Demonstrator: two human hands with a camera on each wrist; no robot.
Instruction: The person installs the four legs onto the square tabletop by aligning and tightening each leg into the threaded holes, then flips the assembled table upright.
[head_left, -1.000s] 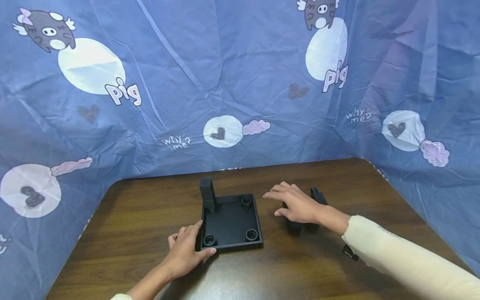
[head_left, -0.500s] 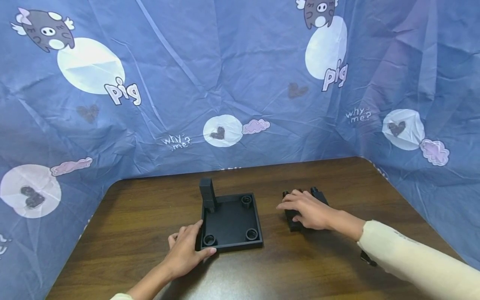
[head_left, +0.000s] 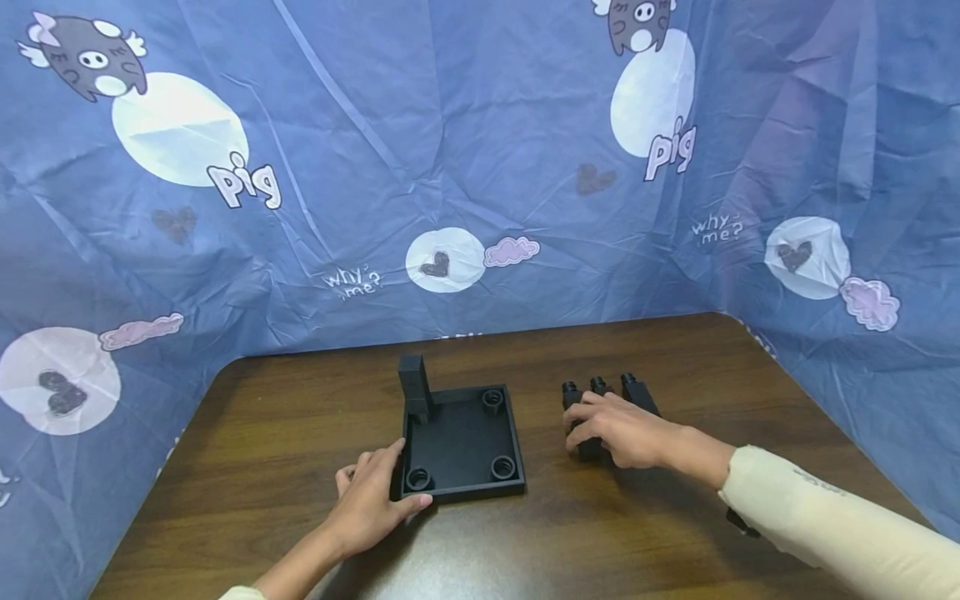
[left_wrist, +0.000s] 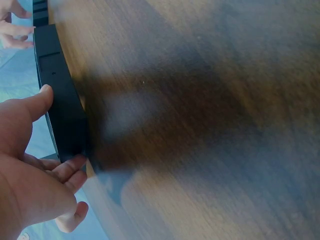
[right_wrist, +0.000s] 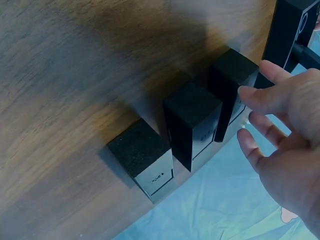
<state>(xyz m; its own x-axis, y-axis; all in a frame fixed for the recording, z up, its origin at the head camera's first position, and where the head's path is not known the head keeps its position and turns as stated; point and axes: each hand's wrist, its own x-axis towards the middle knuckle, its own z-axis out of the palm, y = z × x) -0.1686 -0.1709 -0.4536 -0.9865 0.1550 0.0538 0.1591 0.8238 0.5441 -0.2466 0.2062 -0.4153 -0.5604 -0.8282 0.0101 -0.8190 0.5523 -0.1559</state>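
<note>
Four round sockets are sitting in the corners of the black square base plate (head_left: 461,450), and only the far-left one is carrying an upright post (head_left: 415,390); the other three are showing open. Your left hand (head_left: 372,507) is gripping the plate's near-left corner, thumb lying along the front edge and fingers curled against the left side, and the left wrist view is showing the same pinch on the edge of the plate (left_wrist: 59,100).

Moving right, three loose black posts (head_left: 600,408) are lying side by side on the table, well apart from the plate. Your right hand (head_left: 622,429) is resting over them with fingers curling down onto the left-hand one, but from the right wrist view the fingertips (right_wrist: 250,92) are only touching that post (right_wrist: 231,87) and the hand is looking loosely spread, so you are not yet closing on anything. The middle post (right_wrist: 192,122) and the outer post (right_wrist: 142,160) are lying untouched.

Judging by this, you are roughly a quarter through: one post seated, three waiting to be picked up and pressed into their sockets.

You are working on a dark wood-grain table (head_left: 300,417), and a blue cartoon-pig cloth (head_left: 480,167) is hanging round it on the back and both sides.
</note>
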